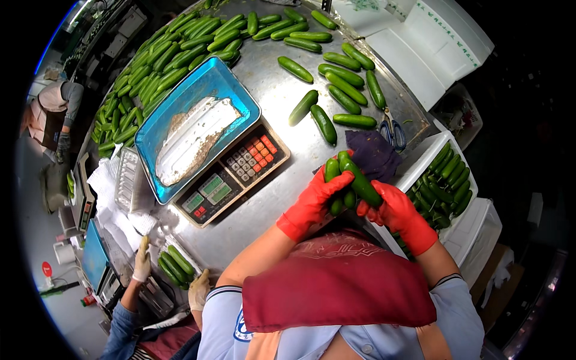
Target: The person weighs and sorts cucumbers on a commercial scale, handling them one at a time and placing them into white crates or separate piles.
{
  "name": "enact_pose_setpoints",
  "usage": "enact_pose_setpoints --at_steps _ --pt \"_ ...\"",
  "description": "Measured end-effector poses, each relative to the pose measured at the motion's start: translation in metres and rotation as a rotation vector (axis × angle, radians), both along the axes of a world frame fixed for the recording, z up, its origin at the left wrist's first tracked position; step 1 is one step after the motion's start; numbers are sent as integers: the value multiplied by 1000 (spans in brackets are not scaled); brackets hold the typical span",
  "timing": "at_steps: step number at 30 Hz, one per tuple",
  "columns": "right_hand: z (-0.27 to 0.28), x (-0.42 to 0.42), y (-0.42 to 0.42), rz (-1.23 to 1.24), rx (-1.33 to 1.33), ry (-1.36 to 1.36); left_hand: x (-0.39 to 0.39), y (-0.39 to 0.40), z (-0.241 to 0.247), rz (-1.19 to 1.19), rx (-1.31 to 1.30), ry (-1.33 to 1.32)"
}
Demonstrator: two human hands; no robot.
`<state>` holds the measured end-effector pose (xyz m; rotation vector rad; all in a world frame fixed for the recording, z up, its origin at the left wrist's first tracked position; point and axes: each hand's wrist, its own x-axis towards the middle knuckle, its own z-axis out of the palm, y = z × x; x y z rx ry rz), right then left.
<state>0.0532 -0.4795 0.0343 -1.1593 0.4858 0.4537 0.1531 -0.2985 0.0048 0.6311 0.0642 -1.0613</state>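
Note:
Both of my hands wear red rubber gloves and meet above the near edge of a steel table [265, 139]. My left hand [321, 191] grips several small green cucumbers [333, 171] in a bunch, thumb across them. The fingers of my right hand [391, 209] close around the lower end of another cucumber [360, 182], whose upper part rests against the bunch. A crumpled dark purple cloth [372, 155] lies just beyond my hands. To its right are scissors [392, 130] with blue handles. Loose cucumbers [344, 87] are scattered farther back on the table.
A digital scale [231, 175] with a blue tray [247, 105] stands left of my hands. Behind it spreads a large cucumber pile [171, 54]. A white foam box [443, 139] of cucumbers sits at right. A co-worker's gloved hand [198, 290] is beside packed cucumbers [175, 265] at lower left.

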Motion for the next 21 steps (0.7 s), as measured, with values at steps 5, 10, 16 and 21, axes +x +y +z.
enact_pose_setpoints --at_steps 5,10,16,21 --pt "1 6 6 37 -150 99 -9 -2 -13 -21 85 -143" --pt "-1 3 4 104 -175 118 -10 -4 -16 -13 86 -66" --pt "4 -5 0 50 -131 99 -14 -9 -22 -53 62 -85" --pt "0 -15 -2 28 -153 100 -16 -15 -17 -73 63 -43"
